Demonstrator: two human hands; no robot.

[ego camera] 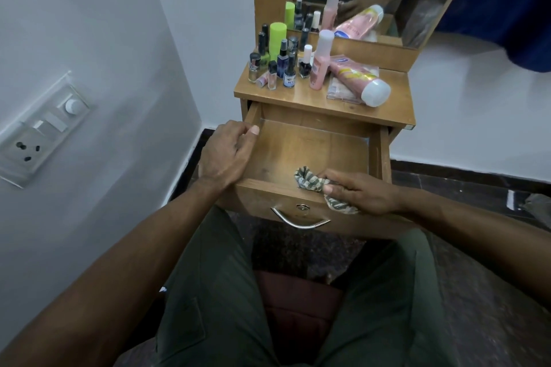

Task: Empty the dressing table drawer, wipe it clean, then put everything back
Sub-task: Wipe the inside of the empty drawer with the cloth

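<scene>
Head view: at the centre, the drawer (310, 146) is pulled out with nothing on its wooden floor. At about 9 o'clock of it, the left hand (228, 152) grips the left wall, thumb inside. At 5 o'clock, the right hand (362, 192) clutches a striped cloth (310, 180) lying on the front rim. At 12 o'clock, the tabletop (301, 98) carries small bottles (283, 64) and a pink lotion bottle (357, 79) lying on its side.
</scene>
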